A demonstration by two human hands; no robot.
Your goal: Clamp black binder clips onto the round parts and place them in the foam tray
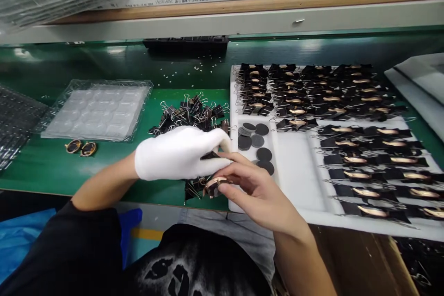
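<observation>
My left hand (180, 152), in a white glove, pinches a small black binder clip (209, 156) near the front edge of the green bench. My bare right hand (255, 189) meets it from the right and holds a small copper-coloured oval part (215, 182) at its fingertips, just under the clip. A heap of loose black binder clips (192, 115) lies right behind the left hand. Several dark grey discs (255, 141) lie on the white tray (294, 166) just beyond my right fingers.
The white tray holds rows of clipped assemblies (350, 101) across the right. A clear blister tray (100, 108) sits at the left, with two oval copper parts (81, 148) in front of it. More clear trays (15, 122) are stacked at the far left. A shelf (243, 21) overhangs the back.
</observation>
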